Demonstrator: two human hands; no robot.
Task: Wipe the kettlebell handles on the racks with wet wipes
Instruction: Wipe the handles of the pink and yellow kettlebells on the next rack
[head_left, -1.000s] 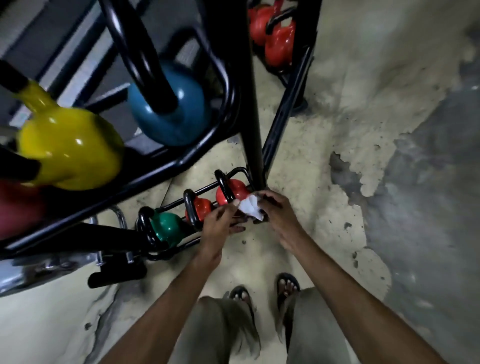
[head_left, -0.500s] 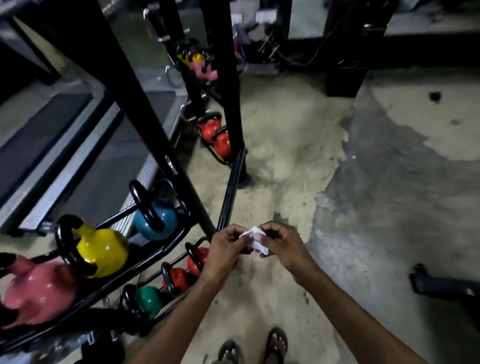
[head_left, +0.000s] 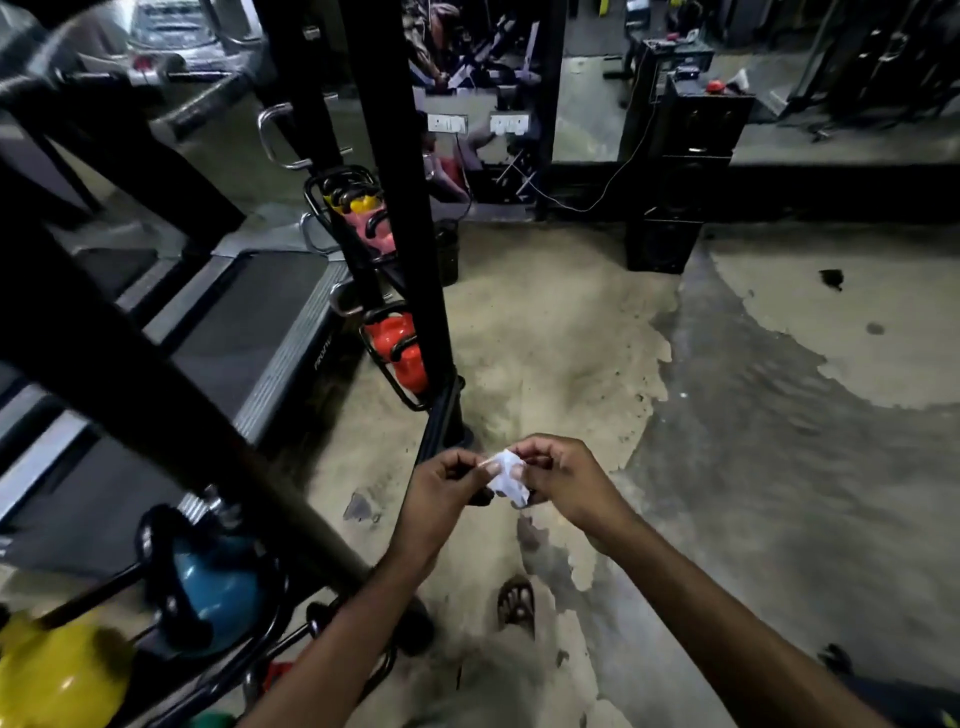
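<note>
Black rack (head_left: 156, 395) stands to the person's left; blue kettlebell (head_left: 218, 592) sits on it, low-left of both hands. Left hand (head_left: 441, 488), nearer it, and right hand (head_left: 566, 478) both pinch the crumpled wet wipe (head_left: 506, 475) between them, off any handle.

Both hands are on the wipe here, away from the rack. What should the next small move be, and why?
Probably pull the wipe open to a flat face. The left hand and right hand pinch it between them over the floor, bunched up and touching no handle. The blue kettlebell sits lower left, not yet reached.
</note>
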